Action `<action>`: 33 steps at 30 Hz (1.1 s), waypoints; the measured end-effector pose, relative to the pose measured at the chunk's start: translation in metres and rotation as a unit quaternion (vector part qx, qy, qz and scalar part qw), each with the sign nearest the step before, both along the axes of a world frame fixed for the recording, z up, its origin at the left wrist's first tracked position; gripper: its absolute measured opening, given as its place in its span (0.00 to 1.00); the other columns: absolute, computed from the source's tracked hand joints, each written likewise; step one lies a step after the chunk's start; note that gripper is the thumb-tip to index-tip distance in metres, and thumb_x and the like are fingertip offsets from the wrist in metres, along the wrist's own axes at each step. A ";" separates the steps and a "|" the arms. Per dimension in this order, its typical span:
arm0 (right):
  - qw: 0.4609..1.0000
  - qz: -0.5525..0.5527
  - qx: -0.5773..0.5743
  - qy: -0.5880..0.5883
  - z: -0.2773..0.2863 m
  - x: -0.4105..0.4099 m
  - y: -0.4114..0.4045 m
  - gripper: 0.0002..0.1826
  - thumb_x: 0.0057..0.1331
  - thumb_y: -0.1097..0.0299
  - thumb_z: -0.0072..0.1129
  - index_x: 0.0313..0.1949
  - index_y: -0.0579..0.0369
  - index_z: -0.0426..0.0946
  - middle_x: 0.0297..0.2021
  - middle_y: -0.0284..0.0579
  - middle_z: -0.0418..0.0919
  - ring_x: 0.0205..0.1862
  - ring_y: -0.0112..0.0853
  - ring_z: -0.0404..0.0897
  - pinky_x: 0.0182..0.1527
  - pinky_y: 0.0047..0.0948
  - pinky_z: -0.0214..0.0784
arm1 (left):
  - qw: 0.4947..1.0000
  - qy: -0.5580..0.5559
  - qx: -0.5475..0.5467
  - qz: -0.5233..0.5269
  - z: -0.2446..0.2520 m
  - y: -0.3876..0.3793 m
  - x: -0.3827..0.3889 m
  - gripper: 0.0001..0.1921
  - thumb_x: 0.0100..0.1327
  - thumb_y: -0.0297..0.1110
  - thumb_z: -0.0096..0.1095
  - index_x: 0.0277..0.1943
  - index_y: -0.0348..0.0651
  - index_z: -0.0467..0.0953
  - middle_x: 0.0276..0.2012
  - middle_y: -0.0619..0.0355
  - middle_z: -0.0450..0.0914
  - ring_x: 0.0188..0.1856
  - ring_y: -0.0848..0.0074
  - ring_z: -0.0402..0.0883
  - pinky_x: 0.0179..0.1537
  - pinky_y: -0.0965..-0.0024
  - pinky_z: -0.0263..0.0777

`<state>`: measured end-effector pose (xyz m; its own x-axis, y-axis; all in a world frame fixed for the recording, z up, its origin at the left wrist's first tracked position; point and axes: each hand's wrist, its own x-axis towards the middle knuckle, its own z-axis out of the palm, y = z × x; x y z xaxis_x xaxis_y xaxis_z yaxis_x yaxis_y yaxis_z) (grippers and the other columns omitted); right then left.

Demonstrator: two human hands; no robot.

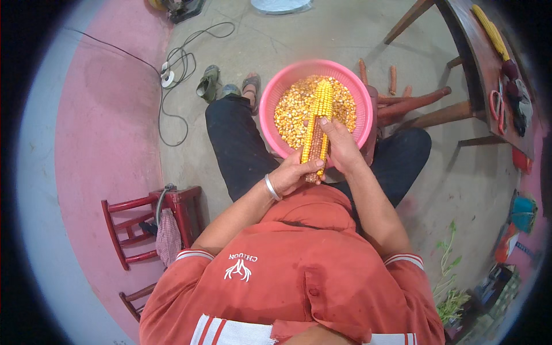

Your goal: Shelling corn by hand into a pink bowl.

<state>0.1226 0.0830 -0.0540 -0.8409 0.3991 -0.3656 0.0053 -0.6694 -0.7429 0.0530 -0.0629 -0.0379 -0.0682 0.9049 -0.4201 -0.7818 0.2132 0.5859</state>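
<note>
A partly shelled ear of corn (318, 125) is held in both hands, its far end over a pink plastic basket (266, 101). My left hand (297, 171), with a bracelet at the wrist, grips the near end of the ear. My right hand (340, 140) holds the ear's right side, the thumb lying near the edge of the remaining kernels. A bare strip of cob shows between rows of yellow kernels. Loose corn kernels (291, 108) fill the lower part of the basket, which stands between the knees.
Bare corn cobs (393, 79) lie on the floor to the right. A wooden table (463, 39) carries a corn ear (490, 32) and red-handled scissors (496, 108). At left are a cable (185, 56), a shoe (208, 84) and a red wooden chair (179, 202) with a cloth.
</note>
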 end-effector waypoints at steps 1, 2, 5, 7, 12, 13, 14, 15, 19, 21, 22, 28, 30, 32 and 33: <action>1.000 -0.001 0.000 0.000 0.002 0.000 -0.002 0.18 0.75 0.58 0.47 0.54 0.60 0.70 0.41 0.41 0.77 0.40 0.26 0.78 0.43 0.30 0.74 | 1.000 0.000 -0.001 0.000 0.000 0.000 0.000 0.21 0.65 0.36 0.65 0.56 0.41 0.66 0.39 0.59 0.75 0.37 0.74 0.79 0.36 0.72 0.75; 1.000 -0.009 0.000 -0.009 0.005 0.000 -0.004 0.17 0.74 0.59 0.48 0.54 0.60 0.69 0.42 0.41 0.78 0.40 0.26 0.78 0.43 0.29 0.74 | 1.000 0.000 -0.001 -0.002 0.001 0.000 0.000 0.21 0.65 0.36 0.65 0.56 0.41 0.66 0.39 0.59 0.75 0.37 0.74 0.79 0.36 0.72 0.75; 0.999 -0.034 -0.015 -0.004 0.025 -0.001 -0.008 0.18 0.75 0.60 0.46 0.55 0.61 0.68 0.45 0.45 0.78 0.43 0.28 0.79 0.46 0.30 0.74 | 0.999 0.045 0.003 -0.002 0.005 0.002 0.001 0.21 0.65 0.37 0.66 0.55 0.41 0.67 0.39 0.59 0.75 0.37 0.75 0.78 0.35 0.73 0.75; 0.998 -0.053 -0.030 0.010 0.027 0.000 -0.007 0.19 0.76 0.60 0.42 0.56 0.63 0.67 0.48 0.49 0.78 0.45 0.30 0.79 0.49 0.31 0.74 | 0.996 0.090 -0.005 0.008 0.007 0.003 0.003 0.21 0.64 0.38 0.66 0.54 0.41 0.67 0.38 0.59 0.75 0.36 0.76 0.78 0.35 0.74 0.74; 1.000 -0.018 -0.001 -0.001 0.014 0.002 0.000 0.19 0.76 0.61 0.42 0.59 0.61 0.65 0.50 0.50 0.77 0.47 0.31 0.78 0.51 0.32 0.73 | 0.993 0.117 0.003 -0.004 0.007 0.006 0.005 0.20 0.64 0.39 0.67 0.52 0.41 0.67 0.36 0.60 0.75 0.34 0.78 0.77 0.34 0.75 0.73; 1.000 -0.018 -0.001 0.000 0.012 0.003 0.000 0.19 0.76 0.61 0.42 0.59 0.61 0.65 0.50 0.50 0.77 0.47 0.31 0.78 0.51 0.32 0.73 | 0.992 0.123 0.009 -0.004 0.006 0.006 0.005 0.20 0.64 0.39 0.67 0.52 0.41 0.67 0.35 0.60 0.75 0.33 0.78 0.77 0.34 0.76 0.72; 0.999 -0.002 0.040 0.014 0.011 0.004 0.001 0.19 0.76 0.61 0.42 0.59 0.61 0.65 0.49 0.50 0.77 0.47 0.30 0.78 0.52 0.31 0.73 | 0.992 0.124 0.009 -0.005 0.005 0.005 0.005 0.20 0.64 0.39 0.67 0.52 0.41 0.67 0.35 0.60 0.75 0.33 0.78 0.77 0.34 0.76 0.72; 0.996 0.014 0.080 0.028 0.010 0.006 0.001 0.20 0.76 0.61 0.42 0.59 0.62 0.64 0.49 0.50 0.77 0.47 0.30 0.78 0.52 0.31 0.73 | 0.994 0.108 0.004 0.002 0.009 0.006 0.006 0.20 0.64 0.39 0.67 0.52 0.41 0.67 0.35 0.60 0.75 0.34 0.78 0.77 0.34 0.75 0.72; 0.997 0.006 0.074 0.032 0.009 0.004 -0.001 0.20 0.76 0.61 0.43 0.59 0.62 0.64 0.48 0.49 0.78 0.47 0.30 0.78 0.52 0.31 0.73 | 0.997 0.076 0.001 0.011 0.006 0.005 0.006 0.21 0.64 0.39 0.68 0.53 0.41 0.66 0.36 0.60 0.75 0.34 0.77 0.78 0.35 0.75 0.73; 0.999 -0.024 -0.019 0.041 0.020 0.004 -0.004 0.19 0.75 0.61 0.44 0.58 0.62 0.65 0.46 0.48 0.78 0.46 0.30 0.79 0.50 0.30 0.73 | 0.997 0.082 0.001 0.012 0.006 0.004 0.006 0.22 0.64 0.38 0.67 0.54 0.41 0.66 0.37 0.60 0.75 0.34 0.78 0.77 0.34 0.75 0.73; 0.999 -0.024 -0.019 0.041 0.019 0.005 -0.003 0.19 0.75 0.61 0.44 0.58 0.62 0.65 0.46 0.48 0.78 0.46 0.30 0.79 0.50 0.30 0.73 | 0.996 0.087 0.002 0.012 0.007 0.005 0.006 0.23 0.64 0.37 0.67 0.55 0.40 0.65 0.37 0.60 0.75 0.34 0.78 0.77 0.34 0.75 0.73; 0.997 -0.045 0.052 -0.041 0.010 -0.004 -0.003 0.19 0.75 0.57 0.44 0.55 0.61 0.69 0.43 0.46 0.79 0.40 0.29 0.80 0.46 0.29 0.76 | 0.949 0.313 -0.010 0.030 -0.004 0.007 0.012 0.26 0.65 0.37 0.66 0.59 0.39 0.61 0.38 0.60 0.75 0.33 0.79 0.77 0.31 0.76 0.73; 0.996 -0.034 0.077 -0.030 0.006 -0.002 -0.003 0.19 0.75 0.58 0.43 0.53 0.61 0.70 0.41 0.45 0.80 0.37 0.29 0.80 0.44 0.29 0.76 | 0.954 0.300 -0.008 0.023 -0.010 0.006 0.011 0.26 0.64 0.38 0.67 0.59 0.40 0.60 0.38 0.60 0.75 0.33 0.79 0.77 0.31 0.76 0.73; 0.998 -0.042 0.051 -0.013 0.001 -0.002 -0.003 0.17 0.75 0.59 0.43 0.52 0.61 0.71 0.40 0.45 0.80 0.37 0.29 0.80 0.44 0.30 0.76 | 0.958 0.286 -0.006 0.017 -0.013 0.004 0.011 0.27 0.64 0.38 0.67 0.59 0.40 0.60 0.38 0.60 0.75 0.33 0.79 0.76 0.32 0.77 0.73; 0.998 -0.053 0.026 0.004 -0.002 -0.002 -0.002 0.16 0.75 0.61 0.42 0.51 0.61 0.71 0.40 0.45 0.79 0.37 0.29 0.80 0.44 0.30 0.76 | 0.964 0.264 -0.010 0.018 -0.012 0.005 0.010 0.26 0.64 0.38 0.67 0.58 0.40 0.60 0.37 0.60 0.75 0.32 0.80 0.76 0.31 0.77 0.72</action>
